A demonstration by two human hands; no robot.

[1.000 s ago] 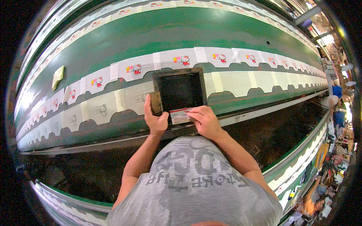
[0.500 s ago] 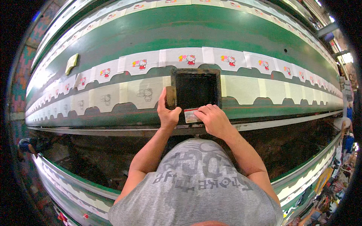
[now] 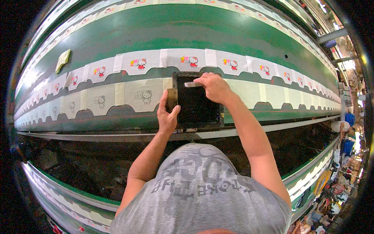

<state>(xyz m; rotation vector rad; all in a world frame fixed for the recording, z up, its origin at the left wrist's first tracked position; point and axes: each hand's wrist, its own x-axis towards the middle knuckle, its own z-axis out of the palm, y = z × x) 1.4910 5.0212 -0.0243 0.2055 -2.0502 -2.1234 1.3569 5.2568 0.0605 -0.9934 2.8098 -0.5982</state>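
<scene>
A dark rectangular screen-printing frame [image 3: 198,125] lies on the green table over the nearer row of pale cut pieces. At its left side my left hand [image 3: 167,119] grips the frame by a brownish block [image 3: 171,100], thumb and fingers on either side. My right hand [image 3: 215,89] is closed on a squeegee [image 3: 191,84], a flat pale blade held inside the frame near its far edge. Left of the frame, a cut piece [image 3: 128,102] bears a grey outline of a cartoon cat. To the right, the pieces [image 3: 245,93] look plain.
Beyond the frame runs a row of pieces with coloured cat prints [image 3: 191,59]. A yellowish cloth [image 3: 62,61] lies on the green table [image 3: 136,31] at the left. A pale rail [image 3: 241,130] edges the table near me. Behind me stands another table [image 3: 74,191].
My right hand has carried the squeegee from the frame's near edge to its far edge. My left hand keeps its hold on the block. The whole view has shifted slightly.
</scene>
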